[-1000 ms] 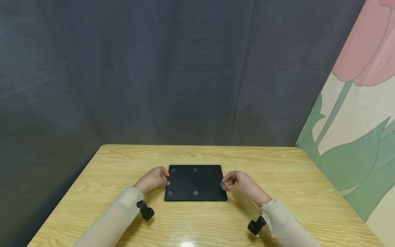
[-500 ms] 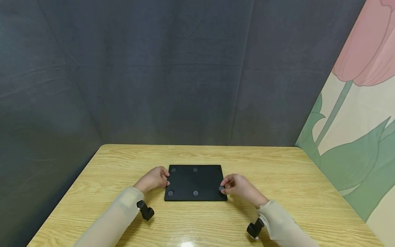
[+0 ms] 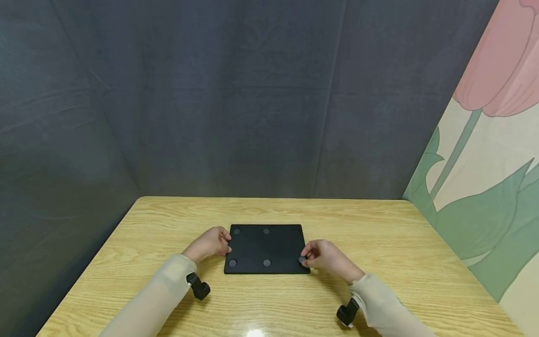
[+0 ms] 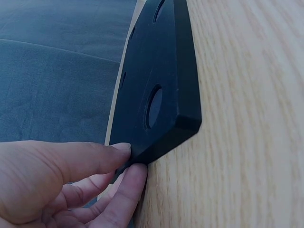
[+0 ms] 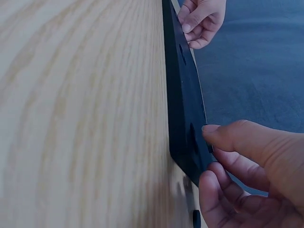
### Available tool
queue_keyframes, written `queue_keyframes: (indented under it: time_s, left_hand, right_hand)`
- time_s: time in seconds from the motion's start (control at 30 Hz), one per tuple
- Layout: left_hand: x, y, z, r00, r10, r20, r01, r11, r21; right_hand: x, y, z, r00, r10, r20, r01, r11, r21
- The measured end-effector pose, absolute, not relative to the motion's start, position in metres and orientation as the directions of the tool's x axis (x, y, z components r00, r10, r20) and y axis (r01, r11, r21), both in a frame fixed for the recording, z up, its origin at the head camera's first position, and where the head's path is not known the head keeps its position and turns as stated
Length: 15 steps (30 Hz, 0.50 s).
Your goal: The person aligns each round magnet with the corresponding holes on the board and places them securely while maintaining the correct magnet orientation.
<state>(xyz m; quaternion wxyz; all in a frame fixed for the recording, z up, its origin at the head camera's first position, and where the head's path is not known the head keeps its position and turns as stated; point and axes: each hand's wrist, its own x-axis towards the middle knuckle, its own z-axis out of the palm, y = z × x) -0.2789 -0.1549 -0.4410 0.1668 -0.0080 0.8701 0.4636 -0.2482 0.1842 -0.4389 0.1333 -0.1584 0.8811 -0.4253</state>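
A black rectangular board [image 3: 282, 245] with several round recesses lies flat on the table. Grey discs show on it, such as a near-left disc [image 4: 155, 108] sunk in its recess and a front-middle disc [image 3: 267, 263]. My left hand [image 3: 212, 242] pinches the board's left edge, thumb on the top face and fingers at the side. At the right edge, close to the near-right corner, my right hand [image 3: 325, 257] pinches a small grey disc [image 3: 302, 259] between thumb and fingers. In the right wrist view the thumb mostly hides that disc, beside a dark recess [image 5: 193, 137].
The wooden table [image 3: 261, 304] extends around the board on all sides. A dark curtain [image 3: 236, 103] hangs behind and to the left. At right stands a tulip-patterned panel [image 3: 484, 187]. Each sleeve carries a small black camera [image 3: 347, 312].
My right hand has slid slightly toward me along the board's right edge with the disc, toward the near-right corner. The left hand and the board have stayed in place.
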Motion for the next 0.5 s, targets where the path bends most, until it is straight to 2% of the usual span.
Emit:
queue_keyframes:
  time_s: [0.5]
  left_hand:
    - [-0.2803, -0.1550, -0.4420, -0.943, 0.135, -0.303, -0.178, 0.567, 0.804]
  right_hand:
    - [-0.2487, 0.1823, -0.4430, -0.919, -0.380, -0.104, -0.166, 0.613, -0.773]
